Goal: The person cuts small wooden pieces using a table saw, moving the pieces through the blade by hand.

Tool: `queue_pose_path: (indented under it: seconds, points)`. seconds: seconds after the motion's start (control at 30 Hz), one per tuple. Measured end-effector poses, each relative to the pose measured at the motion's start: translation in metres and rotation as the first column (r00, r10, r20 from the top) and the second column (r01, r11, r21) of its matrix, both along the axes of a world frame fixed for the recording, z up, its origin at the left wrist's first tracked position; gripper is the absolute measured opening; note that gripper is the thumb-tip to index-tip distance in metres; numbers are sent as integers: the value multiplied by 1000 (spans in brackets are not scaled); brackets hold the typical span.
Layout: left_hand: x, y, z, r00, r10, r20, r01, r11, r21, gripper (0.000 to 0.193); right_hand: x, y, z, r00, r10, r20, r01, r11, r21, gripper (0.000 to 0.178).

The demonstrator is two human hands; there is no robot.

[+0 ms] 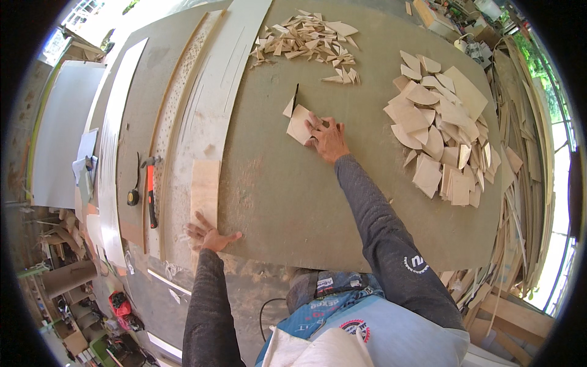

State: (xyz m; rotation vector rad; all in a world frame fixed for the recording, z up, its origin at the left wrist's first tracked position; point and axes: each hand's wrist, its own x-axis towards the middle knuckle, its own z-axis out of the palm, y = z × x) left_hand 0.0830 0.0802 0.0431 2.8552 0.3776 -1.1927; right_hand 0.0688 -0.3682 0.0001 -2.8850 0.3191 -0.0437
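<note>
My right hand [329, 139] grips the edge of a small, pale piece of plywood [298, 126] lying on the table. A thin black blade-like strip [296, 96] stands at the far end of this piece. Beside the strip, on its left, is a small wooden sliver [287, 110]; whether it is separate from the piece I cannot tell. Further left and nearer, my left hand [211, 237] rests with spread fingers on the near part of a long, light wooden board [205, 183]. It holds nothing.
Pointed offcuts [309, 40] lie at the far side, and a larger heap of curved wooden pieces [437, 122] sits on the right. Left are a white panel [226, 67], an orange-handled hammer [151, 196] and a tape measure [133, 196]. Stacked boards [520, 134] line the right edge.
</note>
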Motion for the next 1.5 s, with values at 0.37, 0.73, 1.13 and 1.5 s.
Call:
queue_pose_path:
  seconds: [0.37, 0.73, 1.13, 1.5]
  points:
    - [1, -2, 2, 1000, -13, 12, 13, 1000, -8, 176, 11, -6, 11, 1000, 24, -21, -26, 995, -99, 56]
    - [2, 4, -7, 1000, -6, 6, 6, 1000, -8, 178, 18, -2, 12, 998, -28, -65, 20, 992, -122, 56]
    - [0, 1, -4, 1000, -15, 25, 15, 1000, -10, 178, 27, 1, 15, 991, -126, -43, 127, 991, 40, 63]
    - [-1, 0, 0, 1000, -1, 7, 1, 1000, -6, 177, 15, 3, 12, 997, -66, -49, 72, 986, 149, 51]
